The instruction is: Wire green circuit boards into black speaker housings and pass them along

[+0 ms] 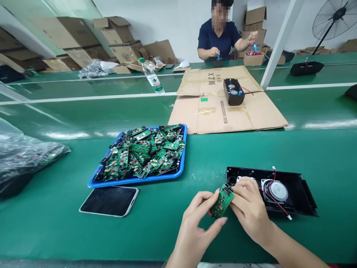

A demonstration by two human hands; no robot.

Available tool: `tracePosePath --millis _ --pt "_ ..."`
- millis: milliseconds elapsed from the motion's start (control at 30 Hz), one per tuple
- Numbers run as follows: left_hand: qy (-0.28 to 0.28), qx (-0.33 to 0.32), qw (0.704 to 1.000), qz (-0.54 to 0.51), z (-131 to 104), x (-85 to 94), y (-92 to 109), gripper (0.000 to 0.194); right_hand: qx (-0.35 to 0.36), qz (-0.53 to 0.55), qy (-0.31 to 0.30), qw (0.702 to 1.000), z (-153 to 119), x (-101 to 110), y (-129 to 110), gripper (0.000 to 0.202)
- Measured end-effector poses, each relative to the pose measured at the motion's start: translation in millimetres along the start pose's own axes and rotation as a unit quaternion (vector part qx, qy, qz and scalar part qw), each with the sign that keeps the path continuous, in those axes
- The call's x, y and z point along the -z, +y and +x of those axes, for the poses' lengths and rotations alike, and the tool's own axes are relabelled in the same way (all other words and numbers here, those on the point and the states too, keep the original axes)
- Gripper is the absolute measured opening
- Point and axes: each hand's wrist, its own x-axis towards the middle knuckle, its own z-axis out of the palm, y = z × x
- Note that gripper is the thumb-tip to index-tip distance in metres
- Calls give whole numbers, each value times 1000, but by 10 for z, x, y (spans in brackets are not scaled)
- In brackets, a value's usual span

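"green circuit board (222, 201): state its position."

"held above the tabletop (156, 234), just in front of the black housing (299, 193), tilted, component side visible. a black connector (227, 190) is at its upper end."

"state of the left grip (199, 223)?"

"holding the circuit board. the index fingertip contacts the left edge; the thumb is at the lower end."

"and the right grip (249, 204)?"

"narrow, fingers bunched at the upper right edge of the circuit board. the thumb is hidden, so whether it is pinched there cannot be told. the hand overlaps the left part of the housing in view."

"describe the housing."

"open, lying on the tabletop. one round speaker (278, 191) is fully exposed; a second is partly covered by the right grip. red and black leads end in white plugs, one plug (273, 168) at the far edge, the other plug (289, 217) beyond the near edge."

"list the adjacent items."

"blue tray (184, 163), left of the housing, filled with a pile of similar boards (142, 152). phone (110, 201), dark screen up, just in front of the tray. clear plastic bag (30, 152), far left."

"and further out?"

"flattened cardboard (195, 115), bearing a black speaker box (234, 95). a bottle (153, 78) with a green cap appears tilted left of it. opposite, a person (219, 37) in a dark top holds a blue item (255, 47) near a small carton (253, 59)."
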Motion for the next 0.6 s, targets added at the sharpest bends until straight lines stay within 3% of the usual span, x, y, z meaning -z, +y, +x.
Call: tracePosePath --millis 167,300,367,467,600 --pt "15 -4 1000 11 -9 -8 71 54 -13 20 -29 999 16 38 -33 18" --pt "33 -13 996 79 -26 -9 76 53 -35 36 6 999 2 82 0 31" --pt "41 -23 992 121 -43 3 71 53 2 57 7 998 5 129 24 36" --pt "49 -60 982 174 -65 47 77 53 74 91 -48 992 28 204 46 38" --pt "25 -97 967 234 -62 130 123 51 90 101 -75 988 52 218 52 26"
